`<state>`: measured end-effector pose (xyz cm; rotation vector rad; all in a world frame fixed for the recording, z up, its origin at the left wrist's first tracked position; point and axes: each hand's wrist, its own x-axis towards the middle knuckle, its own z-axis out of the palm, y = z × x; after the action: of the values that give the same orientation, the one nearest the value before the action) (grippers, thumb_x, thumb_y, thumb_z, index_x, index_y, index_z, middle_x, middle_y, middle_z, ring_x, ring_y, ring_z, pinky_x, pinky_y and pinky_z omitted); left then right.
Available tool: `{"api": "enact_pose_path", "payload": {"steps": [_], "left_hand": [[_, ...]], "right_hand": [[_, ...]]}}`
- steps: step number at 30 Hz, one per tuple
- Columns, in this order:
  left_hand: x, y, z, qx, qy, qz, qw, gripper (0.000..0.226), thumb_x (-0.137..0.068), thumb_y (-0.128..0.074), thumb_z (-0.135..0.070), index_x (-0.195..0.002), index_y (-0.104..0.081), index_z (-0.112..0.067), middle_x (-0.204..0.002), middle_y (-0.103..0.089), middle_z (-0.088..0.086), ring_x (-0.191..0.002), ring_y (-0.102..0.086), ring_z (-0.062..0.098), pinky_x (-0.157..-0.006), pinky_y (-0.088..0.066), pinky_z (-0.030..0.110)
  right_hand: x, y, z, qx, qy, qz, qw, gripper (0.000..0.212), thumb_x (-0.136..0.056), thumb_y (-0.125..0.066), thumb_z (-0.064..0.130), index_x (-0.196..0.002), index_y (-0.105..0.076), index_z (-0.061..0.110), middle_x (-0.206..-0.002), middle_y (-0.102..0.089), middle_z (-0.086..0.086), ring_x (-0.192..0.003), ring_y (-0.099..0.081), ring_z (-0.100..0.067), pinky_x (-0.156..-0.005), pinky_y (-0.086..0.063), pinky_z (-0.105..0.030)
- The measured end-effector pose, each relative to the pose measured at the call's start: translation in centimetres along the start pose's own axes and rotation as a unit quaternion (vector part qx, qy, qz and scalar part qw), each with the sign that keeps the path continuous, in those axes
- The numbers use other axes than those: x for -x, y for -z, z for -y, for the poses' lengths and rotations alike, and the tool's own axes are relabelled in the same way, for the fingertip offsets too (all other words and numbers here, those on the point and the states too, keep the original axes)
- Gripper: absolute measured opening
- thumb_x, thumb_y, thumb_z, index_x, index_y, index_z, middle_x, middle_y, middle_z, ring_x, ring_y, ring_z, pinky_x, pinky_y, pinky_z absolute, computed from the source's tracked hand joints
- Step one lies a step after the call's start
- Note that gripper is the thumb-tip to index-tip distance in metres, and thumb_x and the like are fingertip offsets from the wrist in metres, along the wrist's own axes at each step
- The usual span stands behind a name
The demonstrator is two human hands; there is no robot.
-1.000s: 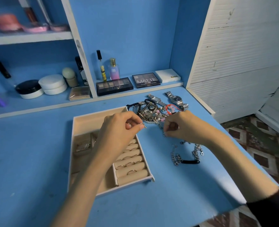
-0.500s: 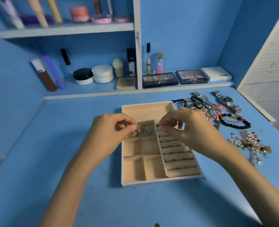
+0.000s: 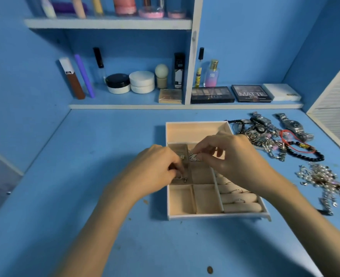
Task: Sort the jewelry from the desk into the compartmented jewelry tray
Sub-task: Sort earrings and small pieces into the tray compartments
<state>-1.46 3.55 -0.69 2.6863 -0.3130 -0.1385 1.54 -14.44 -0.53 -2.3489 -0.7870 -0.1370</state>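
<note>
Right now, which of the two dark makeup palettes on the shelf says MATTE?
The right-hand palette, beside the white box. The left palette, nearer the pink perfume bottle, shows a row of beige shades instead.

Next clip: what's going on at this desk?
A person is sorting jewelry into a beige compartmented tray. The left hand pinches a small metal piece down in a small compartment on the tray's left side. The right hand pinches a silver piece over a compartment farther back. A few rings sit in the ring rolls. A pile of watches, bracelets and chains lies on the desk beside it.
</note>
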Motion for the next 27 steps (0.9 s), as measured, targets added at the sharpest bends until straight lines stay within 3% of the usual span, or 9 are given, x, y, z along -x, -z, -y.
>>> {"api": "enact_pose_path", "payload": {"steps": [4,9,12,16,18,23,27], "left_hand": [[-0.1,-0.2,0.6,0.018,-0.008,-0.029,0.999,0.013,-0.083,-0.063,-0.025,-0.091,-0.072,-0.031,-0.057,-0.048,-0.016,-0.057,-0.044,-0.001,-0.050,-0.031,0.007],[-0.5,-0.9,1.6,0.188,0.022,-0.197,0.962,0.016,-0.082,-0.064,-0.018,-0.086,-0.071,-0.032,-0.065,-0.062,-0.023,-0.062,-0.052,0.013,-0.055,-0.038,0.010],[-0.8,-1.3,2.0,0.222,0.043,-0.247,0.942,0.015,-0.084,-0.063,-0.018,-0.087,-0.071,-0.030,-0.076,-0.064,-0.019,-0.069,-0.053,0.008,-0.060,-0.041,0.009],[-1.0,-1.7,2.4,0.182,0.038,-0.259,0.948,0.016,-0.084,-0.061,-0.016,-0.088,-0.071,-0.028,-0.079,-0.060,-0.018,-0.067,-0.049,0.003,-0.061,-0.035,0.006],[-1.0,-1.8,2.3,0.162,0.037,-0.254,0.953,0.017,-0.084,-0.060,-0.017,-0.087,-0.071,-0.029,-0.078,-0.055,-0.019,-0.070,-0.048,0.002,-0.061,-0.033,0.005],[-0.9,-2.0,2.3,0.142,0.039,-0.235,0.961,0.016,-0.084,-0.060,-0.019,-0.086,-0.071,-0.030,-0.081,-0.053,-0.020,-0.075,-0.047,0.002,-0.064,-0.033,0.004],[-0.8,-2.1,2.5,0.098,0.026,-0.218,0.971,0.012,-0.082,-0.063,-0.025,-0.088,-0.071,-0.031,-0.090,-0.056,-0.016,-0.084,-0.043,0.007,-0.069,-0.032,0.011]], "right_hand": [[-0.1,-0.4,0.5,-0.011,0.001,-0.006,1.000,0.017,-0.078,-0.069,0.006,-0.083,-0.073,0.022,-0.064,-0.056,0.013,-0.073,-0.049,0.012,-0.067,-0.037,-0.004],[-0.4,-1.3,1.0,-0.007,0.016,0.008,1.000,0.015,-0.075,-0.069,0.004,-0.080,-0.073,0.017,-0.066,-0.054,0.016,-0.069,-0.047,0.006,-0.068,-0.036,-0.006],[-0.5,-2.0,1.4,0.005,0.027,0.040,0.999,0.014,-0.074,-0.069,0.005,-0.078,-0.073,0.018,-0.069,-0.057,0.006,-0.072,-0.047,-0.004,-0.069,-0.038,-0.013],[-0.6,-3.0,1.6,0.068,0.048,0.080,0.993,0.013,-0.075,-0.068,0.012,-0.080,-0.074,0.023,-0.071,-0.040,0.020,-0.081,-0.040,-0.011,-0.071,-0.029,-0.018],[-0.6,-3.3,1.6,0.088,0.052,0.084,0.991,0.012,-0.076,-0.067,0.015,-0.081,-0.074,0.023,-0.074,-0.042,0.015,-0.081,-0.037,-0.011,-0.072,-0.026,-0.019],[-0.7,-4.0,1.2,0.097,0.062,0.060,0.992,0.014,-0.073,-0.066,0.016,-0.081,-0.075,0.022,-0.078,-0.056,0.005,-0.079,-0.037,-0.012,-0.071,-0.035,-0.027],[-0.5,-3.2,0.5,0.093,0.049,0.003,0.994,0.022,-0.072,-0.060,0.019,-0.090,-0.073,0.022,-0.070,-0.040,0.016,-0.075,-0.041,-0.014,-0.065,-0.036,-0.026]]}}
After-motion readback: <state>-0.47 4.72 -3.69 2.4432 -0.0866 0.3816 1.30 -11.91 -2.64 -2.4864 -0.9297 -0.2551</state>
